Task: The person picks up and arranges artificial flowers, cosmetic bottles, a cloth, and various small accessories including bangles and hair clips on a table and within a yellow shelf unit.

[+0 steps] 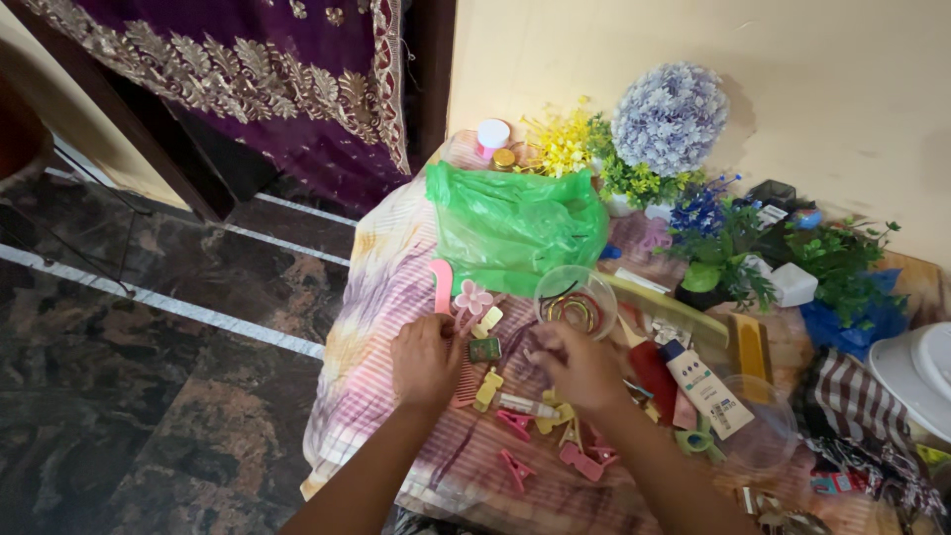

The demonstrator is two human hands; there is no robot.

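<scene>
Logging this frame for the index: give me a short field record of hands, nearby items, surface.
left hand: palm down on the cloth, by a pink comb and a small green square case
right hand: fingers pinched over scattered clips; grasp cannot be told
near the hands: pink hair clips, yellow clips, pink flower clip
clear bowl: holds hair bands
surface: striped cloth
behind: green plastic bag, artificial flowers
</scene>
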